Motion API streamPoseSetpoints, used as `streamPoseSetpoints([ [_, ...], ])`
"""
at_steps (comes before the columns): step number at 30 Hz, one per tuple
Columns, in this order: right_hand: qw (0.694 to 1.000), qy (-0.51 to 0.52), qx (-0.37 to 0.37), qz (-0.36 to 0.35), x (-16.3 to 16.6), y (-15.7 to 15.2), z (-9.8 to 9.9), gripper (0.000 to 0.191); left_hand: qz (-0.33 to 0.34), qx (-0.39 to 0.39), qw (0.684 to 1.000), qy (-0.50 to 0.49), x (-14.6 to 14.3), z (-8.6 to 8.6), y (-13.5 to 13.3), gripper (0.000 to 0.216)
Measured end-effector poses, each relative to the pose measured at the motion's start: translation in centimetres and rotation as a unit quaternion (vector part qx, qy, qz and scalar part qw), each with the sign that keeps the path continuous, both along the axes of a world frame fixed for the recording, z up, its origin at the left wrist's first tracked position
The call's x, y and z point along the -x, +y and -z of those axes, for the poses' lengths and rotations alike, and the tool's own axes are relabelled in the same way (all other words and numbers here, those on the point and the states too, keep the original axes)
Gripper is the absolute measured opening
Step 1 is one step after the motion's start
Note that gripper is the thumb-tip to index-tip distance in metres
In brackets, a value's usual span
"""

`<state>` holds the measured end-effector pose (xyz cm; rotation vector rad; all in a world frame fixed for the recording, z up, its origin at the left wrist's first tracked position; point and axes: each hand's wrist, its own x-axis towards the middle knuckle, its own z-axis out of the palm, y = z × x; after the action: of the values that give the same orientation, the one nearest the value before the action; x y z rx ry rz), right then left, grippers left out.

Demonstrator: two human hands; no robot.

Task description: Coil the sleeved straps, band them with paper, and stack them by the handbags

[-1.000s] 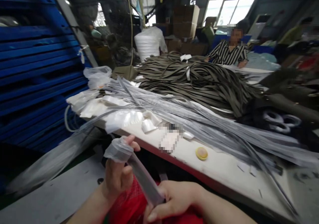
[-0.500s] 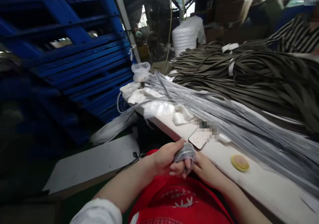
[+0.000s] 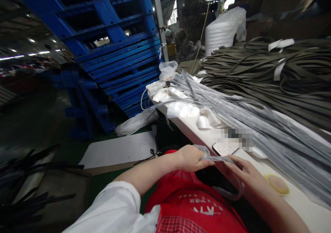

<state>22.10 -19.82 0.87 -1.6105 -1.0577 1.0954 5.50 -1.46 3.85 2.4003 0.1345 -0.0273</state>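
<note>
My left hand [image 3: 191, 158] is closed round a thin grey, see-through plastic strip [image 3: 218, 159], gathered partly in a loop at the fingers. Across from it, my right hand [image 3: 241, 169] pinches the same strip between thumb and fingers. A short length is stretched between the hands, and a loose loop hangs below the right one. Both are held in front of the red apron [image 3: 196, 205], at the table's near edge. Just beyond lies a phone [image 3: 225, 148], and a round yellow-rimmed disc [image 3: 276, 184] sits past my right wrist.
Long grey plastic strips [image 3: 248, 122] run along the white table [image 3: 305, 209]. Behind them are piled dark olive straps [image 3: 248, 67] with white bands. White scraps [image 3: 207, 118] lie at the far end. Blue pallets [image 3: 124, 70] are stacked to the left, beside a post [image 3: 160, 26].
The strip was wound round my fingers in a bundle; now it is drawn out between my hands, which have moved apart. The view has swung left.
</note>
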Motion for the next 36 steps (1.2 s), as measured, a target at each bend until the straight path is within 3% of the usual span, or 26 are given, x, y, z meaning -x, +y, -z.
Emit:
streamPoseSetpoints([
  [2, 0.996, -0.084, 0.007, 0.016, -0.7, 0.7, 0.4, 0.042, 0.018, 0.185, 0.979, 0.085, 0.5, 0.0, 0.2, 0.076],
  [3, 0.994, -0.106, 0.003, 0.019, -0.7, 1.0, 0.6, 0.044, 0.016, 0.285, 0.951, 0.118, 0.7, 0.0, 0.5, 0.076],
  [5, 0.992, -0.121, -0.018, 0.014, -0.3, 1.4, 1.1, 0.050, -0.004, 0.456, 0.876, 0.157, 1.0, -0.1, 1.2, 0.077],
  [7, 0.993, -0.118, -0.028, 0.003, 0.2, 1.6, 1.6, 0.053, -0.015, 0.572, 0.803, 0.167, 1.1, -0.1, 2.0, 0.079],
  [10, 0.995, -0.094, -0.018, -0.001, 0.6, 1.7, 2.3, 0.050, -0.033, 0.665, 0.732, 0.146, 1.3, -0.5, 3.1, 0.083],
  [16, 0.999, -0.044, -0.026, 0.000, 1.3, 2.4, 3.3, 0.062, -0.117, 0.725, 0.678, 0.008, 1.5, -3.8, 4.3, 0.080],
  [19, 0.999, -0.036, -0.006, -0.017, 2.5, 3.0, 2.8, 0.059, -0.172, 0.679, 0.700, -0.140, 0.7, -5.5, 4.4, 0.074],
  [22, 0.990, 0.059, 0.039, -0.124, 3.8, 3.2, 0.8, 0.057, -0.293, 0.455, 0.797, -0.267, -0.6, -5.5, 4.2, 0.075],
  [24, 0.978, 0.147, 0.025, -0.146, 3.9, 3.0, -1.0, 0.049, -0.321, 0.306, 0.859, -0.256, -1.3, -4.2, 3.6, 0.068],
  [27, 0.977, 0.206, -0.009, -0.060, 3.0, 2.4, -2.7, 0.038, -0.219, 0.138, 0.950, -0.174, -1.3, -1.2, 2.1, 0.042],
  [29, 0.986, 0.166, 0.020, -0.027, 2.0, 2.0, -2.8, 0.038, -0.126, 0.046, 0.984, -0.113, -1.0, 0.5, 1.2, 0.038],
  [32, 0.997, 0.019, 0.059, -0.038, 0.7, 1.6, -2.1, 0.044, -0.042, 0.066, 0.997, -0.003, -0.3, 2.1, 0.4, 0.058],
  [34, 0.993, -0.101, 0.048, -0.042, 0.2, 1.4, -1.6, 0.043, -0.007, 0.154, 0.984, 0.090, 0.0, 2.7, 0.5, 0.068],
  [36, 0.980, -0.189, 0.035, -0.053, 0.0, 1.2, -1.2, 0.039, 0.009, 0.293, 0.940, 0.174, 0.3, 3.0, 0.8, 0.071],
])
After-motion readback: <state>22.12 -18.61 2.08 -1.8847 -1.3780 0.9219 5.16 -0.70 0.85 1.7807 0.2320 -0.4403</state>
